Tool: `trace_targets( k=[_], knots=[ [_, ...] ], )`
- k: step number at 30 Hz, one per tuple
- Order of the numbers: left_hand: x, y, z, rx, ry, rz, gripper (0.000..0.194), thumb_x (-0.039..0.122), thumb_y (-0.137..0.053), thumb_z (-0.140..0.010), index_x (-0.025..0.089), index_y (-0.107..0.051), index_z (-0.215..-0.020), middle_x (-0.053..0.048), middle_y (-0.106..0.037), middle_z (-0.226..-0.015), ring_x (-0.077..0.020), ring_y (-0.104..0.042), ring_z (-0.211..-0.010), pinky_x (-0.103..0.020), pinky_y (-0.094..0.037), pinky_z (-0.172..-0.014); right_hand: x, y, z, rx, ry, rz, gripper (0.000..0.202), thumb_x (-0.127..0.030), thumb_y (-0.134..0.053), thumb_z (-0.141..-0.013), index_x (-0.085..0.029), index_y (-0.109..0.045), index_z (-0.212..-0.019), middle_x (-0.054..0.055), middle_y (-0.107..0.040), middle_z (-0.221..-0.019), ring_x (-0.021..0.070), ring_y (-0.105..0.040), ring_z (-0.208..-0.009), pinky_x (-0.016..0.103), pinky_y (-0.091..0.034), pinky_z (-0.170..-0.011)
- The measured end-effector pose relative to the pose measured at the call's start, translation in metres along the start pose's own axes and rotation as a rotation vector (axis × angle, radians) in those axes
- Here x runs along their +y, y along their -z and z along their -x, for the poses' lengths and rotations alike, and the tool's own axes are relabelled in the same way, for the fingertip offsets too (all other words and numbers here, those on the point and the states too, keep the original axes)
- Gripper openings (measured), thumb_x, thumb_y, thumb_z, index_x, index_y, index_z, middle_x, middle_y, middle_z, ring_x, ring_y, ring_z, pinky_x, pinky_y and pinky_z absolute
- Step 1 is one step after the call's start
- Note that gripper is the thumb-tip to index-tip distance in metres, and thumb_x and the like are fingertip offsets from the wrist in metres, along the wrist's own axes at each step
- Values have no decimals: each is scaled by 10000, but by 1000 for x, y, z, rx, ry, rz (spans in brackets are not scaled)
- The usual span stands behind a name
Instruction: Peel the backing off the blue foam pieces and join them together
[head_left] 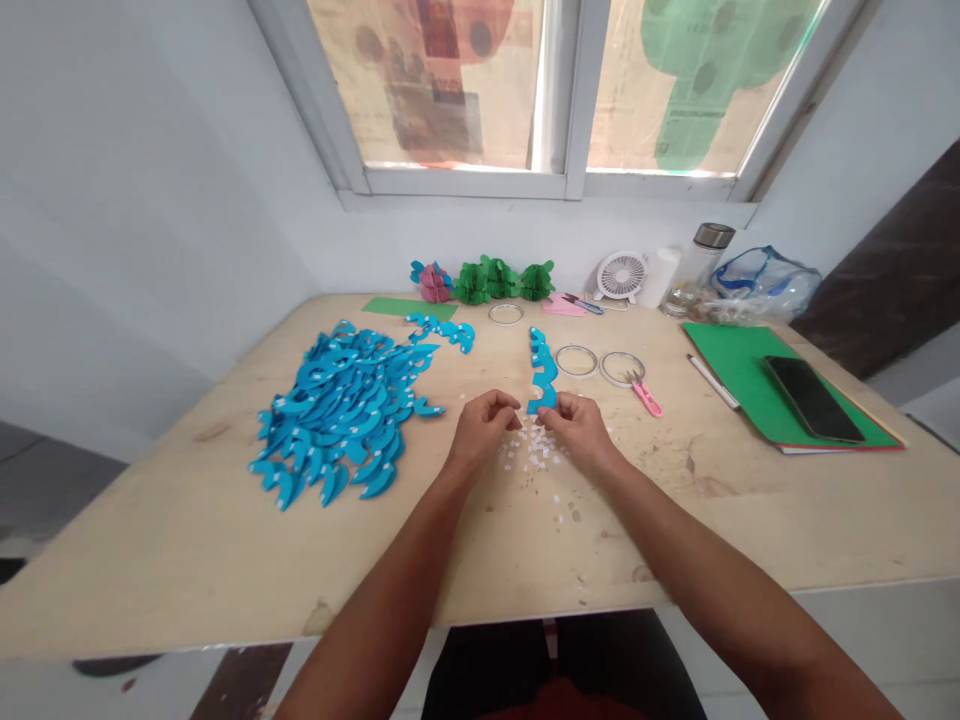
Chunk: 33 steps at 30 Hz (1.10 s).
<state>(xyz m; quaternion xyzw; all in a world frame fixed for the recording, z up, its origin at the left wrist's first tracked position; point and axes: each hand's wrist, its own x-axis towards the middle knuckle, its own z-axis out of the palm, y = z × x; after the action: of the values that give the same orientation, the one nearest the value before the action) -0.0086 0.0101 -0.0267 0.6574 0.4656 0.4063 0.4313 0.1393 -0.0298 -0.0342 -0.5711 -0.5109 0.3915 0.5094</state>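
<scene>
A column of curved blue paper pieces [541,365] lies in front of me, running away from my hands. My right hand [581,425] pinches the nearest blue paper piece [541,402] at its lower edge. Just left of it, my left hand [480,430] is closed, thumb against fingers; whatever it may hold is too small to make out. Small white paper bits [538,450] are scattered on the table between and below the hands. To the left spreads a large heap of blue paper pieces [337,400], many with small white patches, and a smaller group [442,330] lies behind it.
Tape rolls [576,374] and pink-handled scissors [646,398] lie to the right on the wooden table [420,560]. A phone [814,398] rests on green sheets [739,385], beside a pen [711,380]. Along the wall stand green paper shapes [472,284], a small fan [622,276] and a bottle [694,270].
</scene>
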Motion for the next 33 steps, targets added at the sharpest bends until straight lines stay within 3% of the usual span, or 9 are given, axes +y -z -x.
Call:
trace_targets(
  k=[3,6,9,12,15,22,33],
  knots=[
    [-2,0,-1,0,13,-35,167,200,-417,-724,184,-582,-734,39,-570,-461,-123,-554,-473,-218,-420,-489,0,0,-1,9,4,25,227,-357,-564,-687,-135,-580,-646,-28,-475,-504,84,-374,-462,213,-279,-451],
    [-5,2,-2,15,4,-129,229,278,-399,-772,189,-569,-647,42,-514,-391,-129,-516,-417,-227,-386,-452,1,0,-1,16,7,27,227,-358,-567,-683,-136,-579,-638,-27,-480,-509,89,-386,-471,215,-285,-456],
    [-6,3,-3,19,-6,-158,180,295,-493,-721,181,-595,-625,30,-552,-432,-133,-541,-459,-227,-392,-469,1,0,-1,10,-2,11,230,-364,-566,-682,-139,-577,-635,-30,-475,-505,89,-387,-463,218,-282,-453],
    [-3,3,-3,8,-16,-73,157,219,-555,-639,168,-648,-754,4,-657,-616,-140,-594,-588,-229,-441,-559,2,0,-1,9,7,4,228,-360,-567,-683,-136,-580,-642,-33,-471,-504,85,-377,-452,217,-272,-447],
    [2,2,-1,-69,24,33,172,230,-558,-642,149,-663,-751,-31,-689,-737,-156,-614,-697,-247,-464,-641,3,0,-1,1,14,-6,223,-353,-568,-688,-134,-579,-648,-30,-473,-509,84,-378,-454,216,-276,-447],
    [7,-1,2,-151,150,221,158,243,-558,-666,146,-663,-733,-21,-666,-671,-128,-594,-626,-218,-443,-562,2,-1,-1,-13,18,-32,206,-334,-570,-696,-130,-580,-673,-15,-504,-550,94,-409,-485,222,-305,-475],
    [6,-9,3,-82,214,307,120,237,-654,-582,139,-610,-636,10,-616,-566,-106,-548,-541,-205,-411,-522,4,-3,0,-29,39,-25,226,-356,-570,-700,-141,-560,-634,-26,-474,-549,89,-386,-489,220,-294,-477]
  ],
)
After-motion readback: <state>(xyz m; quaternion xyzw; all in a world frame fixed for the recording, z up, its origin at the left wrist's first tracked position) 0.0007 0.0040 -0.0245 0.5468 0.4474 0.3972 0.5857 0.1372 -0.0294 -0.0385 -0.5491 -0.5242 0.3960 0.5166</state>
